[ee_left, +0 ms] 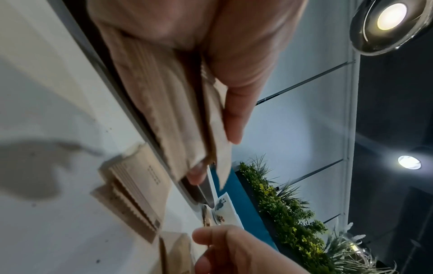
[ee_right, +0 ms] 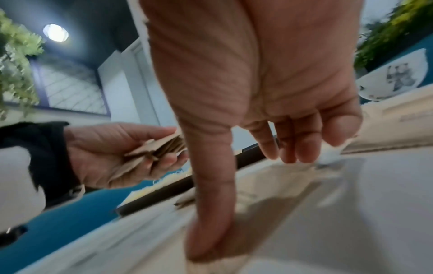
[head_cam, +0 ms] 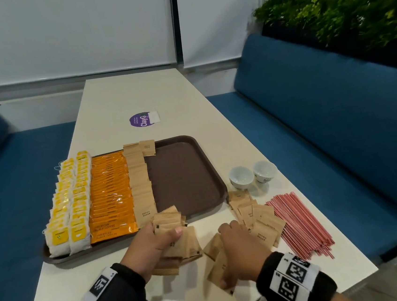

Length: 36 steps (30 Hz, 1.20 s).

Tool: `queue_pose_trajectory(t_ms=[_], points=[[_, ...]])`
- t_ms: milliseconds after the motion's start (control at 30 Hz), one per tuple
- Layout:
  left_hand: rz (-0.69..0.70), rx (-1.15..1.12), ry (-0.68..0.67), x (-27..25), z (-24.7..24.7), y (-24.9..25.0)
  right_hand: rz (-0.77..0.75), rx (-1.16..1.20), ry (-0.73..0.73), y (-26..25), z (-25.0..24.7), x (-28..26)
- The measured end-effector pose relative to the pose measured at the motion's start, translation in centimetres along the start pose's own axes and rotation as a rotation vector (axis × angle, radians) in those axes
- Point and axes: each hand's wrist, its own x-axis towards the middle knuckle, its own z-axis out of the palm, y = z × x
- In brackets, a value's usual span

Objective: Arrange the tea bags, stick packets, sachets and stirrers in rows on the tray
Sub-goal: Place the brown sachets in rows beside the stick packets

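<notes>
On the rectangular dark brown plastic tray [head_cam: 185, 176], the nearest flat orange foil stick packets [head_cam: 114, 229] read "AMERICAN BLACK COFFEE", printed twice. Just right of them on the tray, the nearest square brown paper sachet [head_cam: 146, 213] reads "BROWN SUGAR". Off the tray's right near corner, a loose brown paper sachet [head_cam: 261, 235] on the desk carries the same "BROWN SUGAR". Beyond the tray's far edge, a round purple sticker [head_cam: 141, 120] on the cream desk [head_cam: 137, 93] reads "ClayG"; its smaller print is too fine to read.
</notes>
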Motion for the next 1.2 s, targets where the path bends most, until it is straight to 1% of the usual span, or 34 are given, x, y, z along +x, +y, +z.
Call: queue_pose_trajectory(t_ms=[100, 167, 267, 367, 433, 633, 767, 800, 867, 900, 933, 1000, 1033, 1100, 1200], points=[[-0.014, 0.01, 0.014, -0.2, -0.2, -0.3, 0.059, 0.078, -0.033, -0.3, -0.1, 0.2], [-0.021, 0.025, 0.034, -0.3, -0.4, -0.7, 0.077, 0.089, -0.055, -0.5, -0.2, 0.3], [-0.034, 0.034, 0.058, -0.6, -0.8, -1.4, 0.058, 0.05, -0.031, -0.8, -0.3, 0.3], [-0.047, 0.067, 0.053, -0.9, -1.1, -1.8, 0.007, 0.11, -0.009, -1.3, -0.1, 0.6], [-0.041, 0.097, 0.046, -0.9, -1.2, -2.0, 0.005, 0.113, -0.059, -1.6, -0.4, 0.7], [-0.036, 0.146, 0.038, -1.1, -1.4, -1.7, 0.082, 0.068, -0.192, -1.6, -0.6, 1.3], [-0.044, 0.123, 0.042, -1.2, -1.9, -1.6, 0.128, 0.2, -0.192, -0.8, -1.9, 1.3], [-0.042, 0.119, 0.043, -1.2, -2.0, -1.6, 0.14, 0.257, -0.185, -0.9, -2.2, 1.5], [-0.053, 0.093, 0.043, -1.0, -2.1, -1.8, 0.168, 0.463, -0.155, -1.6, -2.6, 2.1], [-0.065, 0.076, 0.044, -0.9, -2.2, -1.9, 0.186, 0.531, -0.141, -2.4, -2.4, 2.5], [-0.076, 0.061, 0.047, -0.9, -2.1, -1.9, 0.198, 0.537, -0.122, -3.1, -2.1, 2.9], [-0.075, 0.068, 0.053, -0.8, -1.9, -2.1, 0.193, 0.485, -0.1, -4.4, -1.0, 3.9], [-0.068, 0.078, 0.056, -0.8, -1.9, -2.3, 0.164, 0.444, -0.103, -5.0, -0.6, 4.2], [-0.074, 0.07, 0.066, -0.8, -1.8, -2.5, 0.114, 0.311, -0.111, -6.0, -0.1, 4.6], [-0.126, 0.009, 0.051, -0.8, -1.8, -2.3, 0.115, 0.099, -0.074, -6.6, 0.2, 4.8]])
